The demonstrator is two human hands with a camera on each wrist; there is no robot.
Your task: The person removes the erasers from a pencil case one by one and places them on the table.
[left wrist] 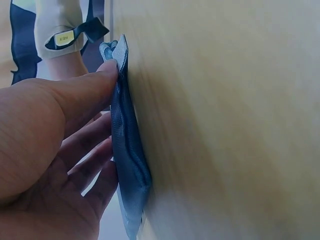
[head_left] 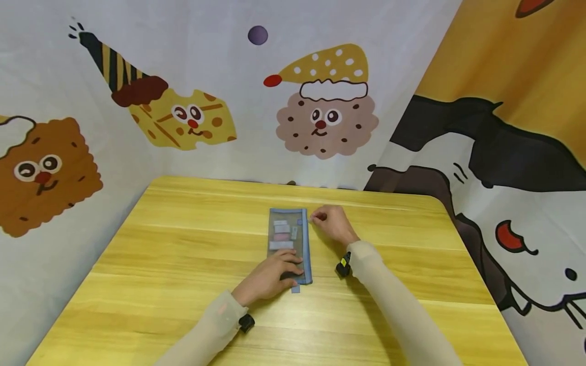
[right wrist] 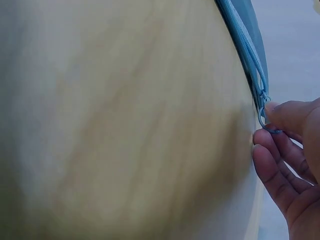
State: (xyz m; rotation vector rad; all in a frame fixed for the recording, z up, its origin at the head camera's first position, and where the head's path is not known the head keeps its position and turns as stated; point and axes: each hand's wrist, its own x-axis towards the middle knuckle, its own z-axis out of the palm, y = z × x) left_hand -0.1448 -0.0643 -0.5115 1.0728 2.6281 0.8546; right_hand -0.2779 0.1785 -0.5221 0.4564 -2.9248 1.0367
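A blue-edged mesh zipper pouch (head_left: 287, 231) lies flat on the wooden table, with several small pale pieces and a pinkish one showing through its mesh. My left hand (head_left: 276, 272) rests on the pouch's near end, fingers spread over it; in the left wrist view the thumb touches the blue edge (left wrist: 127, 125). At the pouch's far right corner my right hand (head_left: 334, 223) pinches the zipper pull (right wrist: 267, 122), a blue loop, between thumb and fingers. The zipper (right wrist: 245, 37) runs along the pouch's right side. A small blue tab (head_left: 295, 288) sticks out at the near end.
The light wooden table (head_left: 160, 229) extends around the pouch on every side. Behind it hangs a white cloth (head_left: 247, 112) printed with cartoon food, and a cartoon animal print (head_left: 517, 203) hangs at the right. Each wrist wears a black strap.
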